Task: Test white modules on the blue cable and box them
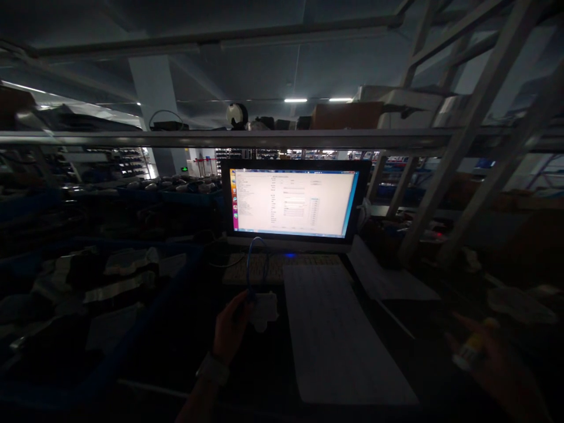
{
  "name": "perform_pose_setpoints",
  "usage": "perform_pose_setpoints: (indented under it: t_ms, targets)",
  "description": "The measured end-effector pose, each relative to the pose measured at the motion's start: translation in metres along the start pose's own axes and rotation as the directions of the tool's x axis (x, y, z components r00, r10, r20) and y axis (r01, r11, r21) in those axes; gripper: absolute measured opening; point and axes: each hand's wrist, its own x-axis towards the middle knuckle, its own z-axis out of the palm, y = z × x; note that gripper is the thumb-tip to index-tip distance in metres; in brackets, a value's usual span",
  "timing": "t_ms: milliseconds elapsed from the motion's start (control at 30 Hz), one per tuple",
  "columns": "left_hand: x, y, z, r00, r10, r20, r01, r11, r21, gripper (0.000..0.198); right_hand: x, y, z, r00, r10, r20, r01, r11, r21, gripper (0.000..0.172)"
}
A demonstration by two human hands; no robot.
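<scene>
My left hand (231,329) is closed, its fingers pinching the end of a thin blue cable (248,264) where it meets a small white plastic device (265,311). The cable loops up in front of the keyboard (277,267). Whether the fingers also grip the device, I cannot tell in this dim light. Off to the right, my blurred right hand (493,358) is wrapped around a small yellow-and-white object (473,346), whose kind is not clear. A long sheet of white paper (339,341) lies between the hands.
A lit monitor (293,202) showing a form-like window stands behind the keyboard. On the left sits a blue bin (163,311) full of bagged parts. A shelf (264,139) with boxes runs above, and metal frame bars (476,117) rise on the right.
</scene>
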Motion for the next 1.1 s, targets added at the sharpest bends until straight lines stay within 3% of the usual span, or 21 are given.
perform_pose_setpoints:
  t_ms: [133,300,533,1100]
  targets:
    - [0.001,0.002,-0.004,0.988,0.008,-0.156,-0.007,1.000,0.010,0.040,0.000,-0.006,-0.007,0.999,-0.033,0.041,0.033,0.999,0.011,0.044]
    - [0.005,0.000,-0.010,0.936,-0.053,-0.347,0.043,0.998,-0.036,0.041,0.002,-0.018,-0.015,0.998,0.005,0.066,-0.006,1.000,0.008,0.043]
    - [0.009,-0.002,-0.010,0.936,-0.089,-0.342,0.092,0.996,-0.005,0.042,0.001,-0.026,-0.018,0.999,-0.025,0.037,0.024,0.999,0.043,0.045]
    - [0.009,-0.005,-0.011,0.932,-0.121,-0.341,0.120,0.992,-0.026,0.041,-0.001,-0.022,-0.016,0.991,0.093,0.098,-0.100,0.992,0.075,0.047]
